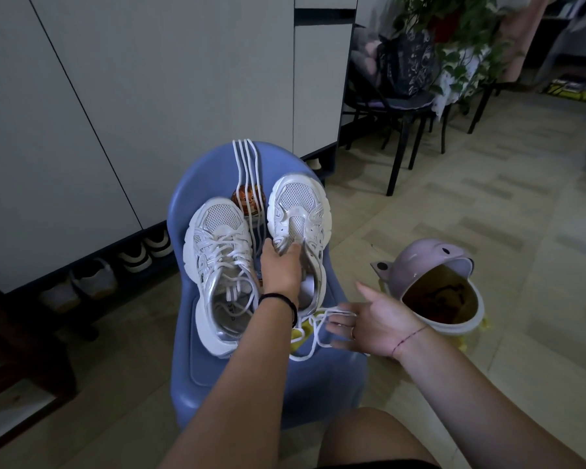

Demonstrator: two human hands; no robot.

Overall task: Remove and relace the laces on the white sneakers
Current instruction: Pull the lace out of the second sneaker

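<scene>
Two white sneakers lie toes-away on a blue plastic chair. The left sneaker still has its lace through the eyelets. The right sneaker has bare eyelets, and my left hand grips its tongue. A loose white lace lies tangled on the seat by that shoe's heel; my right hand holds strands of it among its fingers, palm up. Another white lace hangs in several strands over the chair's back.
White cabinets stand on the left with shoes tucked underneath. A pink pig-shaped bin with an open top sits on the floor right of the chair. Black chairs and a plant fill the back right. My knee is at the bottom.
</scene>
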